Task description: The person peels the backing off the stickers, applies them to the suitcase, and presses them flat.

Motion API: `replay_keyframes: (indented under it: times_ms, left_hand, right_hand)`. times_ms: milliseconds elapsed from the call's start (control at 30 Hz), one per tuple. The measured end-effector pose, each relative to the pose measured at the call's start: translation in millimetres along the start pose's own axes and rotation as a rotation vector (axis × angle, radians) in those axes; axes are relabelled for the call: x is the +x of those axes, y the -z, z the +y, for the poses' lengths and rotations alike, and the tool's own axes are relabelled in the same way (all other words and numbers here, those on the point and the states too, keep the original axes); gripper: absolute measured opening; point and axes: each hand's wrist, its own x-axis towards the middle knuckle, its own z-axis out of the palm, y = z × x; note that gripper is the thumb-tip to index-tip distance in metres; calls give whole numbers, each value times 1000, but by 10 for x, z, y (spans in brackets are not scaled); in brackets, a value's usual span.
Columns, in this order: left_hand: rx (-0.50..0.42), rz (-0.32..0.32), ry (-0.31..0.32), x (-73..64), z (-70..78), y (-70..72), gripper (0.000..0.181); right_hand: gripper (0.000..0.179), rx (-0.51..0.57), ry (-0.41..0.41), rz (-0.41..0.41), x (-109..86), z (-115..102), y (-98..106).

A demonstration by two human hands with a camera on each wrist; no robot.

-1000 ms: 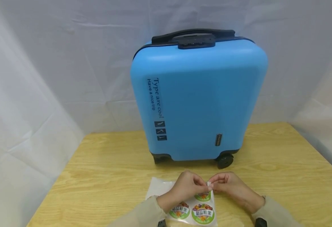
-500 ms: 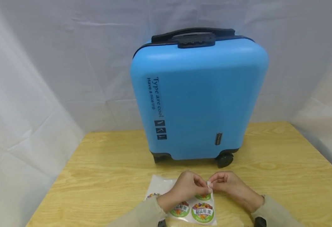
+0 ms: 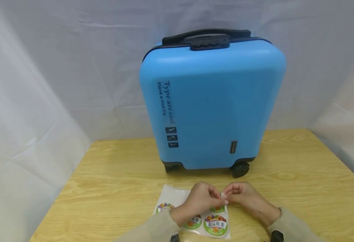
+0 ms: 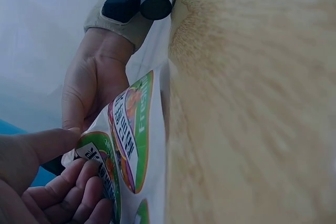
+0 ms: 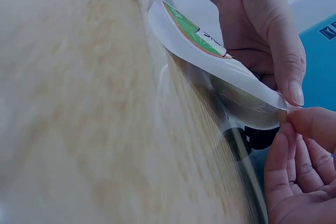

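A white sheet (image 3: 173, 194) of round fruit stickers lies on the wooden table, its far right corner lifted. My left hand (image 3: 198, 200) reaches over the sheet and pinches that corner between thumb and fingers. From the right, my right hand (image 3: 250, 201) pinches the same corner, the fingertips of both hands meeting there. The left wrist view has a green-edged sticker (image 4: 126, 135) on the sheet, which curves up from the table. In the right wrist view the raised sheet (image 5: 226, 66) bends toward the pinching right thumb and finger. Part of the sheet is hidden under the left forearm.
A blue suitcase (image 3: 213, 111) with black handle (image 3: 207, 33) and wheels (image 3: 240, 170) stands upright on the wooden table (image 3: 298, 178), just beyond the hands. White cloth (image 3: 74, 67) hangs behind and at both sides.
Both hands keep hold of the sheet's corner. The left thumb has shifted slightly right, toward the right hand's fingertips.
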Motion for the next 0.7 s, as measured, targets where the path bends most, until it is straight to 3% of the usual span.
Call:
replay_keyframes:
  times_ms: [267, 700]
  left_hand:
    - [-10, -23, 1, -2, 1, 11, 11]
    - [-29, -33, 95, 4, -19, 64, 9]
  right_hand:
    - [12, -6, -9, -1, 0, -2, 43]
    - [19, -32, -34, 45, -13, -15, 58]
